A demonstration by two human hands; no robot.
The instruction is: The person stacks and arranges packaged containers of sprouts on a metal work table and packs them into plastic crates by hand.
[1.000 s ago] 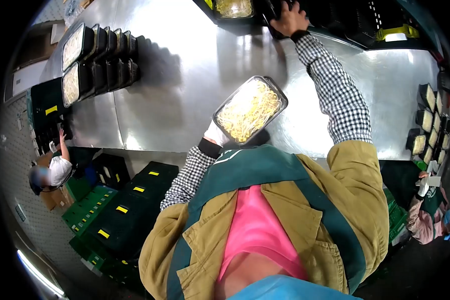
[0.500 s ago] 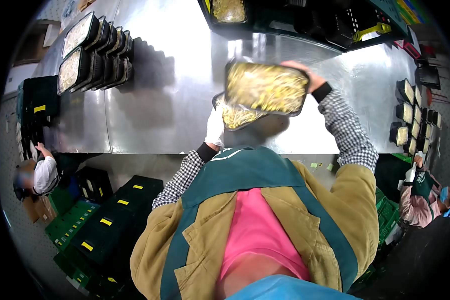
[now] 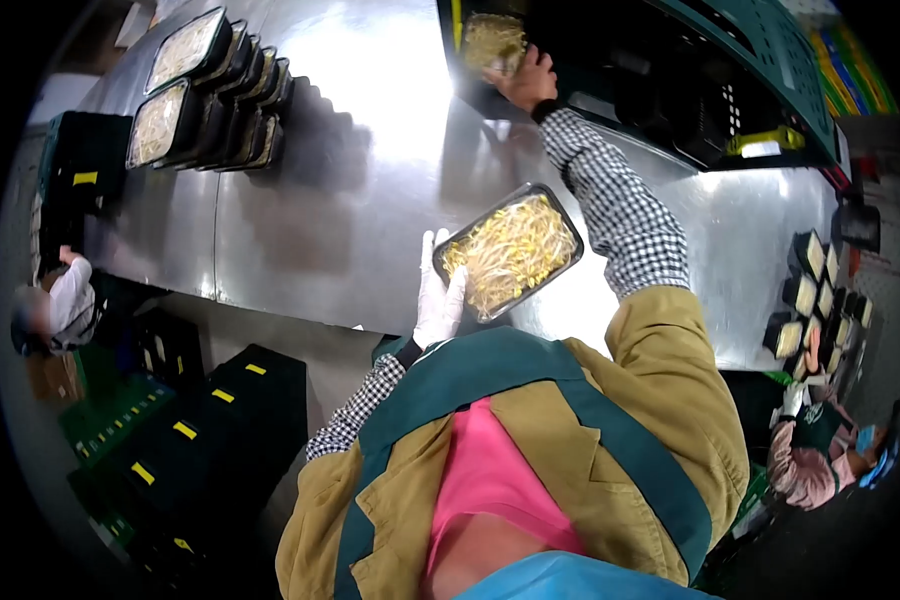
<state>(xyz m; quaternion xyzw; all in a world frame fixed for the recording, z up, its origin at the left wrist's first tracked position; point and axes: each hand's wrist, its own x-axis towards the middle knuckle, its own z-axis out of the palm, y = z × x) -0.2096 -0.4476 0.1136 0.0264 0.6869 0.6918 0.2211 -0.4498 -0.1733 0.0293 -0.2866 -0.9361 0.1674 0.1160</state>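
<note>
1. At 10 o'clock, with 12 taken as the far edge of the view, two stacks of filled trays [image 3: 183, 52] are seen on the metal table [image 3: 300, 240], well apart from both hands.
2. The gloved left hand [image 3: 436, 312] is held low, near the person's chest. Its fingers are stretched out straight beside one end of the near tray, and its thumb is parted from them and laid over that tray's 8 o'clock end. How firmly the tray is gripped cannot be told.
3. The far tray [image 3: 493, 38], partly blurred, is seen inside the crate [image 3: 762, 52], at 11 o'clock from the near tray. Of the two hands, the right is much the nearer to it, and at its 5 o'clock corner the two meet in the view.
4. The near tray [image 3: 515, 250], filled with sprouts, is placed at 2 o'clock from the left hand and at 6 o'clock from the right, well apart from the latter. Its long axis is pointed from 8 toward 2 o'clock. Whether its base is rested on the table cannot be told.
5. The bare right hand [image 3: 528, 80] is reached out at 1 o'clock from the left. Its fingers are partly bent at the far tray; whether that tray is pinched cannot be told.
</note>
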